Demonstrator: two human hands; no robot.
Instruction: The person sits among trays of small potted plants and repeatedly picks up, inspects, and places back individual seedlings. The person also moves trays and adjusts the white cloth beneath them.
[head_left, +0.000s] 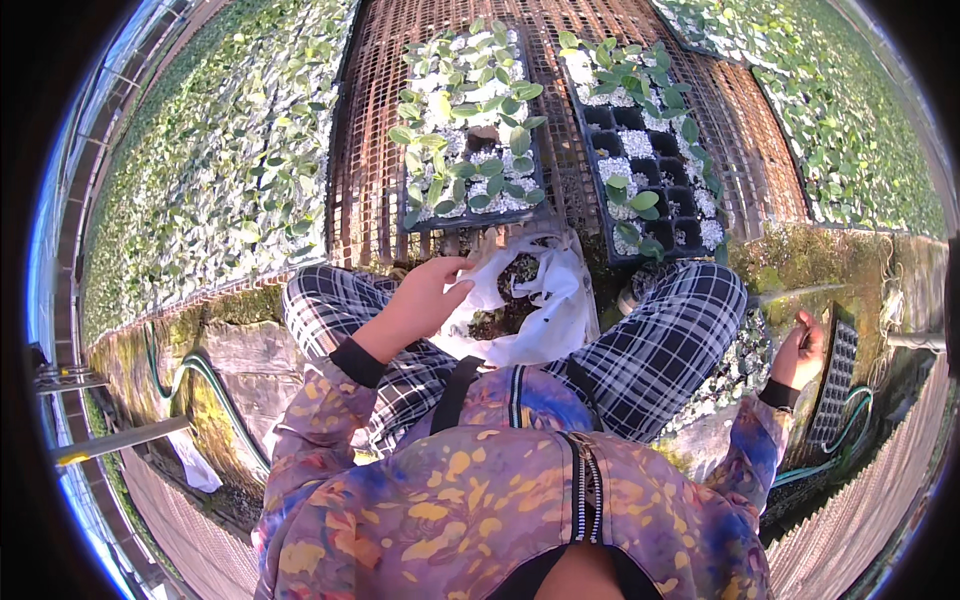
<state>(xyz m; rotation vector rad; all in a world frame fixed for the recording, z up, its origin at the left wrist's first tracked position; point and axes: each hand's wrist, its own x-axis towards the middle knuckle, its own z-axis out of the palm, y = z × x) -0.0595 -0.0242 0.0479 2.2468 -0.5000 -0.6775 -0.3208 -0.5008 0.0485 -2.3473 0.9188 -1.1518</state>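
Observation:
My left hand (427, 300) is held over the left rim of a white plastic bag (551, 330) with dark soil or plant matter in it, fingers apart and nothing seen between them. Out to the right, my right hand (799, 352) has its fingers curled near a black cell tray; whether it holds something small cannot be told. Before me, a seedling tray (480, 219) is mostly filled with white granules and green seedlings, with a bare cell near its middle. To its right a second seedling tray (651, 259) has several empty black cells, with seedlings along its edges.
Both trays rest on brown plastic mesh (375, 135). Dense seedling beds spread at the left (225, 165) and right (862, 135). The black cell tray (834, 382) leans at the right near a green hose (847, 427). Another hose (217, 382) and a metal pipe (127, 440) lie left.

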